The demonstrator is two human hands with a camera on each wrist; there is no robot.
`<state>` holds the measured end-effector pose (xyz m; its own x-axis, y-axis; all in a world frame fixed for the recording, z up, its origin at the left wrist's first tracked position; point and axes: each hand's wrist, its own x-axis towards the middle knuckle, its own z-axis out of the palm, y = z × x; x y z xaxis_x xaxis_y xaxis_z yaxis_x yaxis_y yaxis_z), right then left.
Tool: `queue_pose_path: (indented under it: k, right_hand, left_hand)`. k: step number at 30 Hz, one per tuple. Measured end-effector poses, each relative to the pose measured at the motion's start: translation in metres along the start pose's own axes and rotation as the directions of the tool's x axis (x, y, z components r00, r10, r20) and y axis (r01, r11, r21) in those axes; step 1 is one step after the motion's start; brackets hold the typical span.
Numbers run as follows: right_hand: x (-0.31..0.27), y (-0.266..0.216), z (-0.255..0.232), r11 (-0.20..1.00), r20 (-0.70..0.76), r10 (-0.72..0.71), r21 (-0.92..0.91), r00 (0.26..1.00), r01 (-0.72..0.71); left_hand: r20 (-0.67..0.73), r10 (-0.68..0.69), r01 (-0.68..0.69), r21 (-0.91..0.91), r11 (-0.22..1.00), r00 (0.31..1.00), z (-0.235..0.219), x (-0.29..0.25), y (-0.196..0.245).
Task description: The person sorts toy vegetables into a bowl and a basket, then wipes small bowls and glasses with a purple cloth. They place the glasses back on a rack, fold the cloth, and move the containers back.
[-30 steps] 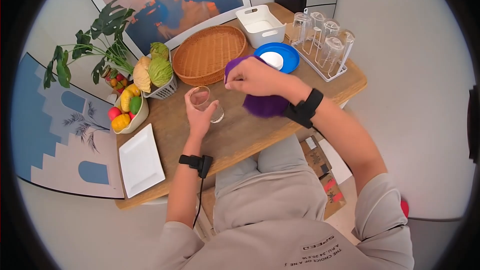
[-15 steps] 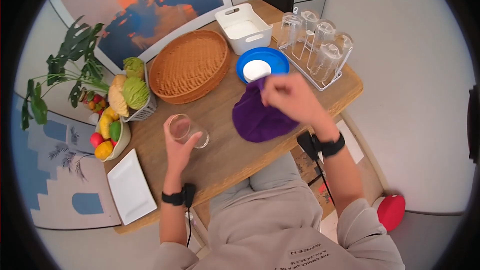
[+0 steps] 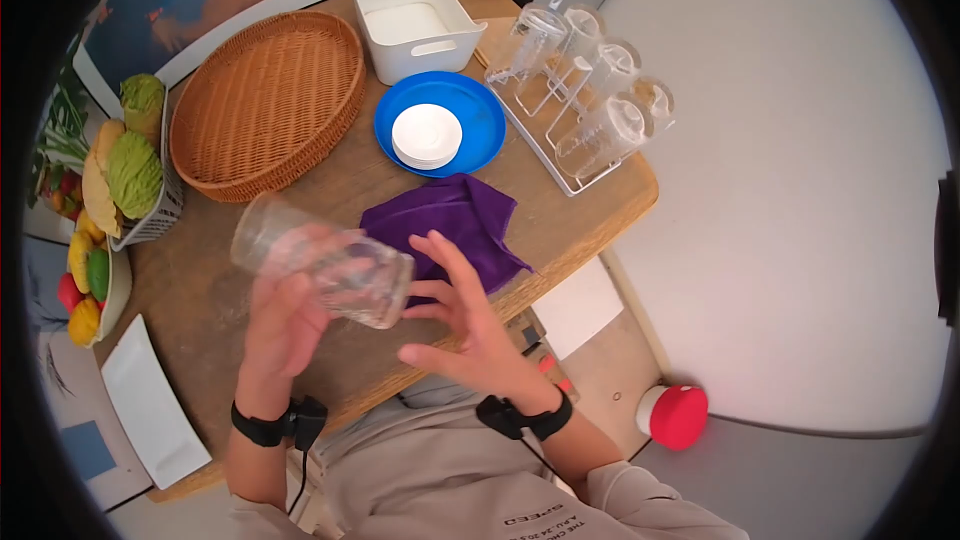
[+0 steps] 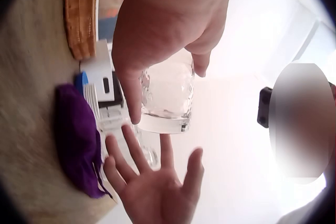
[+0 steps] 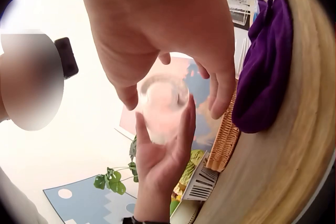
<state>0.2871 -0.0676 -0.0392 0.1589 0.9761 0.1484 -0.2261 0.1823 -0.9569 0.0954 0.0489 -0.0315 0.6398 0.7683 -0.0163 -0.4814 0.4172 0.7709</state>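
Note:
My left hand [image 3: 285,315] grips a clear drinking glass [image 3: 362,280] round its side, tilted nearly on its side above the table, its thick base toward my right hand. In the left wrist view the thumb and fingers straddle the glass [image 4: 168,95]. My right hand [image 3: 465,330] is spread with fingers apart, close to the base of the glass and holding nothing. A purple cloth [image 3: 480,225] lies crumpled on the table just beyond the right hand. The right wrist view shows the glass [image 5: 164,103] between the two hands.
Behind the cloth, a blue plate [image 3: 485,130] carries white dishes [image 3: 427,135]. A rack [image 3: 540,145] of upturned glasses stands at right, a white bin [image 3: 425,65] and wicker tray [image 3: 270,100] at the back. At left are a white rectangular plate [image 3: 155,410] and produce containers [image 3: 118,290].
The right hand has let go of the purple cloth, which now lies on the table, and moved left toward the glass. The left hand has lifted and tipped the glass. The head view has shifted.

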Motion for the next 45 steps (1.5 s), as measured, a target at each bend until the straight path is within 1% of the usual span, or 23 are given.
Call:
queue_pose_path:
  k: [3,5,6,7,8,9,10,11,12,14,15,17,20,23,26,29,31,34,35,39,42,45]
  right_hand:
    - [0.015,0.009,0.004,0.993,-0.062,-0.115,-0.038,0.991,0.112]
    - [0.017,-0.001,-0.01,0.978,-0.013,-0.158,-0.137,0.987,0.155]
    - [0.019,-0.009,-0.02,0.966,0.013,-0.18,-0.185,0.984,0.179]
    - [0.022,-0.023,-0.033,0.907,0.042,-0.27,-0.325,0.962,0.269]
    - [0.021,-0.04,-0.043,0.887,-0.072,-0.284,-0.398,0.956,0.234]
    - [0.026,-0.051,-0.063,0.82,-0.138,-0.386,-0.504,0.912,0.271]
    - [0.032,-0.078,-0.079,0.751,-0.169,-0.438,-0.609,0.883,0.256]
    - [0.042,-0.104,-0.086,0.724,-0.216,-0.507,-0.632,0.834,0.276]
    - [0.054,-0.132,-0.097,0.638,-0.175,-0.573,-0.709,0.801,0.301]
    - [0.073,-0.179,-0.122,0.516,-0.175,-0.587,-0.834,0.791,0.198]
    - [0.087,-0.194,-0.128,0.463,-0.181,-0.598,-0.873,0.781,0.152]
    - [0.112,-0.216,-0.133,0.353,-0.189,-0.628,-0.934,0.755,0.061]
    - [0.139,-0.232,-0.142,0.255,-0.193,-0.554,-0.965,0.81,-0.055]
    - [0.156,-0.231,-0.14,0.152,-0.15,-0.515,-0.985,0.844,-0.082]
    - [0.173,-0.218,-0.152,0.025,-0.146,-0.393,-0.989,0.908,-0.149]
    - [0.187,-0.201,-0.148,-0.036,-0.165,-0.241,-0.983,0.956,-0.178]
    - [0.193,-0.19,-0.134,-0.085,-0.165,-0.141,-0.98,0.976,-0.178]
    - [0.205,-0.176,-0.134,-0.2,-0.166,-0.031,-0.965,0.986,-0.169]
    - [0.207,-0.171,-0.134,-0.189,-0.186,0.002,-0.965,0.982,-0.183]
    - [0.217,-0.157,-0.154,-0.21,-0.125,0.055,-0.971,0.991,-0.111]
    - [0.22,-0.155,-0.155,-0.17,-0.175,0.058,-0.972,0.983,-0.163]
    - [0.222,-0.158,-0.15,-0.233,-0.219,0.101,-0.954,0.971,-0.191]
  left_hand:
    - [0.017,-0.04,0.04,-0.022,0.999,0.999,0.021,0.017,-0.013]
    - [0.18,-0.076,0.094,-0.094,0.991,0.981,0.017,0.026,-0.01]
    - [0.265,-0.085,0.122,-0.125,0.985,0.961,0.014,0.03,-0.008]
    - [0.355,-0.114,0.146,-0.064,0.987,0.928,0.008,0.031,-0.006]
    - [0.347,-0.18,0.192,0.0,0.981,0.921,-0.004,0.031,-0.003]
    - [0.333,-0.246,0.239,0.063,0.969,0.91,-0.018,0.031,-0.001]
    - [0.316,-0.313,0.288,0.125,0.95,0.896,-0.029,0.028,0.0]
    - [0.188,-0.331,0.293,0.204,0.934,0.925,-0.036,0.024,0.001]
    - [0.138,-0.337,0.303,0.218,0.928,0.931,-0.05,0.021,0.0]
    - [0.032,-0.347,0.33,0.244,0.912,0.937,-0.077,0.015,-0.003]
    - [0.049,-0.363,0.356,0.107,0.928,0.931,-0.084,0.015,-0.002]
    - [0.094,-0.381,0.392,-0.163,0.905,0.92,-0.094,0.016,0.001]
    - [0.026,-0.37,0.37,-0.128,0.92,0.929,-0.09,0.017,-0.001]
    - [0.035,-0.333,0.335,-0.106,0.936,0.942,-0.092,0.012,-0.002]
    - [0.024,-0.343,0.344,-0.083,0.935,0.939,-0.09,0.014,-0.001]
    - [0.045,-0.35,0.353,-0.095,0.931,0.936,-0.094,0.015,-0.006]
    - [0.049,-0.347,0.35,-0.113,0.93,0.937,-0.092,0.014,-0.005]
    - [0.057,-0.342,0.347,-0.127,0.929,0.938,-0.092,0.013,-0.003]
    - [0.061,-0.343,0.348,-0.127,0.929,0.937,-0.093,0.012,-0.003]
    - [0.088,-0.324,0.332,-0.118,0.936,0.942,-0.096,0.012,-0.006]
    - [0.091,-0.327,0.335,-0.108,0.936,0.941,-0.097,0.011,-0.006]
    - [0.092,-0.337,0.346,-0.101,0.933,0.937,-0.097,0.014,-0.01]
